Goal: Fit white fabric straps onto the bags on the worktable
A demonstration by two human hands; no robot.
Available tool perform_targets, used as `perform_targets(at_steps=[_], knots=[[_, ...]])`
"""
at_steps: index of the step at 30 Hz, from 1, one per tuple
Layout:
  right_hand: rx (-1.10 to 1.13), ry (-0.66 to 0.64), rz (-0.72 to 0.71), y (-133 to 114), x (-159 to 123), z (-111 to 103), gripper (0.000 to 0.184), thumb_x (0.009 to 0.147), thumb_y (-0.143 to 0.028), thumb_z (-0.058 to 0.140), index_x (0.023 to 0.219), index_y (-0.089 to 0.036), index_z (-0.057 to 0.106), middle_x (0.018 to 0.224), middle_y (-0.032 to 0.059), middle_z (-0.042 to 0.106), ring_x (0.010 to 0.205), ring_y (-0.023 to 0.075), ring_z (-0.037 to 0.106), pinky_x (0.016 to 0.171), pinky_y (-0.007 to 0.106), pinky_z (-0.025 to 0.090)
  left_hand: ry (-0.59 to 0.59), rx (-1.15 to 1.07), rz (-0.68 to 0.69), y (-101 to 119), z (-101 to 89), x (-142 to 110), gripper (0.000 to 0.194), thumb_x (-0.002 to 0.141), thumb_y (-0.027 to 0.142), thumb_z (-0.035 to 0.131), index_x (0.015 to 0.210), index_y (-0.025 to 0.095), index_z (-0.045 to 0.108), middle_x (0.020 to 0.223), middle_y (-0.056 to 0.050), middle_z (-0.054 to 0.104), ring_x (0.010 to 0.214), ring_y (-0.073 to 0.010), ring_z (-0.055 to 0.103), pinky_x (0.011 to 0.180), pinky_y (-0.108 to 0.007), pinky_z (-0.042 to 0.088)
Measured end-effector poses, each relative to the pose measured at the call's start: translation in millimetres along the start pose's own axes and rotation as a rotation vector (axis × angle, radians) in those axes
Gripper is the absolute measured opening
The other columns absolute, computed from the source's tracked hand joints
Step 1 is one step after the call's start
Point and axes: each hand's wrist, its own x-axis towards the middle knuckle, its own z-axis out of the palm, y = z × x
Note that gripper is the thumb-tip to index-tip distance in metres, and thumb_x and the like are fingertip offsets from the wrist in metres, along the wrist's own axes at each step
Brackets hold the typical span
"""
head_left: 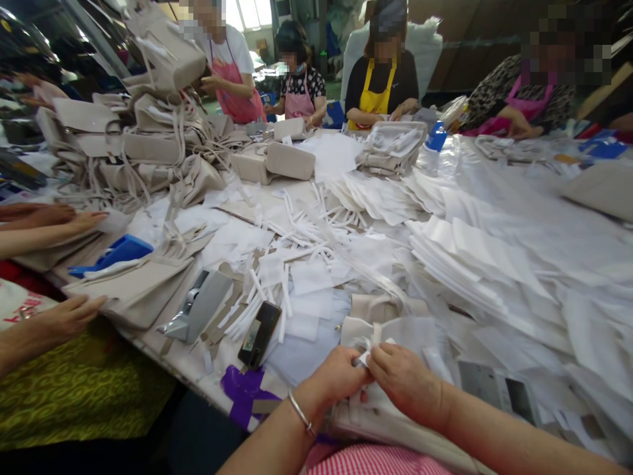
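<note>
At the near table edge a beige handbag (368, 415) lies in front of me, partly covered by white wrapping sheet (418, 333). My left hand (345, 375) has a silver bracelet at its wrist and its fingers are closed in a pinch. Against it, my right hand (408, 384) is closed too, thumb and fingertips meeting the left ones. Between them shows a small white piece of wrapping (364, 358), beside the bag's pale strap (376, 331). My fingers cover most of that spot, so any hardware under the wrapping is hidden.
Left of my hands lie a phone (260, 334), a grey tape dispenser (200, 305) and white foam strips (285, 290). Stacked foam sheets (475, 270) spread to the right. Beige bags (153, 142) pile up at far left. Co-workers sit around; one co-worker's hand (74, 316) is at left.
</note>
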Motion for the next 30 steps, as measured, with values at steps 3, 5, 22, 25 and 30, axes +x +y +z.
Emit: perform_targets(at_steps=[3,5,22,25,30], knots=[[0.056,0.045,0.039,-4,-7,5,0.018,0.082,-0.006,0.06,0.094,-0.015,0.069,0.086,0.0058,0.065,0.075,0.0233,0.052,0.066,0.037,0.042,-0.001,-0.113,-0.004,-6,1.7,4,0.019,0.069,0.036,0.063,0.066,0.017,0.059,0.051,0.003,0.053,0.041,-0.0101,0.044,0.04,-0.021,0.031],[0.056,0.072,0.046,-8,-12,8,0.03,0.081,-0.005,0.058,0.109,-0.009,0.067,0.095,0.0095,0.066,0.08,0.0249,0.052,0.073,0.039,0.045,-0.026,-0.167,0.019,-9,0.0,5,0.019,0.069,0.035,0.063,0.069,0.017,0.06,0.053,0.003,0.053,0.043,-0.0102,0.045,0.041,-0.022,0.033],[0.446,0.208,0.401,-33,-28,16,0.072,0.064,0.005,0.044,0.133,-0.012,0.058,0.11,0.0134,0.058,0.103,0.0266,0.052,0.092,0.046,0.054,-0.061,-0.236,0.081,-9,2.8,-7,0.03,0.078,0.04,0.067,0.087,0.012,0.065,0.065,0.003,0.052,0.051,-0.0071,0.042,0.048,-0.02,0.035],[0.403,0.189,0.414,-36,-28,13,0.07,0.067,0.004,0.044,0.134,-0.011,0.057,0.113,0.0155,0.06,0.103,0.0288,0.054,0.091,0.05,0.054,0.002,-0.187,0.07,-6,8.1,-7,0.031,0.08,0.039,0.062,0.095,0.012,0.066,0.068,0.002,0.054,0.055,-0.0084,0.044,0.049,-0.02,0.038],[0.434,0.231,0.408,-41,-37,-7,0.065,0.072,0.001,0.045,0.134,-0.012,0.058,0.119,0.0171,0.063,0.108,0.0286,0.059,0.094,0.048,0.056,0.061,-0.071,0.095,-9,11.6,-6,0.031,0.081,0.04,0.06,0.095,0.013,0.065,0.069,0.002,0.053,0.055,-0.0095,0.045,0.05,-0.022,0.039]])
